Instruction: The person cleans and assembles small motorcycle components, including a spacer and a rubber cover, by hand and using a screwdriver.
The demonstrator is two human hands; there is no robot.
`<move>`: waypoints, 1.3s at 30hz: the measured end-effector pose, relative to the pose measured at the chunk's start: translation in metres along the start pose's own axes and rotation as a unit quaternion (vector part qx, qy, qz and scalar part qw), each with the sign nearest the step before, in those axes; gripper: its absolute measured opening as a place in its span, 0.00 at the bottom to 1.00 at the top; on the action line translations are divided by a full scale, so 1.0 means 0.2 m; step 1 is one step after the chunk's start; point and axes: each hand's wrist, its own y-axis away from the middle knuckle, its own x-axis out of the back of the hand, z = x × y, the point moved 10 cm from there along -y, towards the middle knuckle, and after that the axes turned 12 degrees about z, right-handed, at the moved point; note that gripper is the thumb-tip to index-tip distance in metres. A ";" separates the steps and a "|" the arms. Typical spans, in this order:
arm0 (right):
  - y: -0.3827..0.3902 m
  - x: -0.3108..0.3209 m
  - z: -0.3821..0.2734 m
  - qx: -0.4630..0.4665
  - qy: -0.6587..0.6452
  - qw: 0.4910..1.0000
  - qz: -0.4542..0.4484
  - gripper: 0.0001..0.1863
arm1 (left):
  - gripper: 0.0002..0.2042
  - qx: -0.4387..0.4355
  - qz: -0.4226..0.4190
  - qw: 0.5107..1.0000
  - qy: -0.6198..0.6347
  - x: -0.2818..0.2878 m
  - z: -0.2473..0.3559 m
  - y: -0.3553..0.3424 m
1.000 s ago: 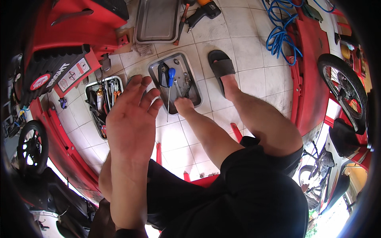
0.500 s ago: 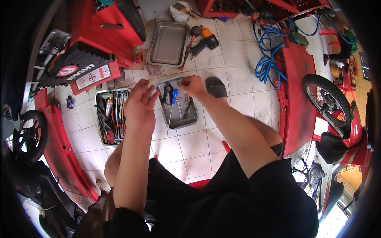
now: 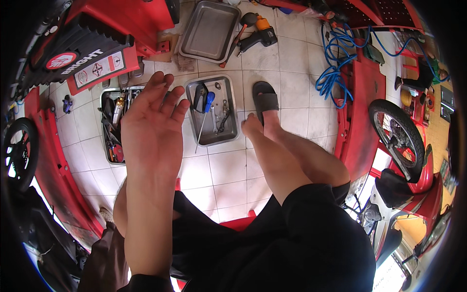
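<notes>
My left hand (image 3: 153,114) is raised palm up over the toolbox's right side, fingers apart and a little bent, with nothing in it. Low beside the right rim of a small metal tray (image 3: 228,137) is my right hand (image 3: 251,125), close to my sandalled foot. Its fingertips are mostly hidden, so I cannot tell whether it holds anything. Inside the tray lie a blue-handled screwdriver (image 3: 209,101), a black flat piece (image 3: 199,97), a wrench (image 3: 214,121), a dark chain-like part (image 3: 224,117) and a small dark ring-like part (image 3: 217,85). The screwdriver's shaft crosses the near rim.
A tool-filled metal tray (image 3: 103,141) sits partly behind my left hand. Farther off are a larger metal tray (image 3: 206,31), a mallet (image 3: 247,22) and an orange-black impact gun (image 3: 260,36). Blue hose (image 3: 335,80) coils at right, near a red lift (image 3: 362,97) and motorcycle wheel (image 3: 396,138).
My right hand has left the tray, moving right and nearer me. The small dark part by its fingertips now lies in the tray. My left hand appears larger and higher; the view has shifted.
</notes>
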 end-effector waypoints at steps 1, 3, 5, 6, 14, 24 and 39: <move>0.02 -0.04 0.05 0.015 0.053 0.998 -0.028 0.20 | 0.15 0.003 -0.006 1.000 0.001 -0.02 0.00 0.00; 0.02 -0.07 0.14 -0.016 0.061 0.997 -0.035 0.22 | 0.15 0.011 -0.002 1.000 0.002 -0.03 -0.01 0.00; 0.03 -0.09 0.20 -0.045 0.068 0.996 -0.041 0.23 | 0.15 0.016 0.002 1.000 0.003 -0.03 -0.02 0.00; 0.04 -0.07 0.18 -0.047 0.056 0.997 -0.033 0.22 | 0.16 0.017 0.006 1.000 -0.003 -0.02 -0.02 0.00; -0.16 -0.11 0.24 -0.074 -0.025 0.997 0.008 0.20 | 0.14 0.038 -0.025 0.999 -0.017 -0.05 -0.12 0.01; -0.15 -0.36 0.55 -0.132 -0.170 0.977 -0.004 0.20 | 0.14 0.047 -0.046 0.998 -0.015 -0.07 -0.10 0.00; 0.13 -0.43 0.50 -0.204 -0.114 0.972 0.009 0.24 | 0.15 0.041 -0.037 0.998 -0.023 -0.04 -0.12 0.00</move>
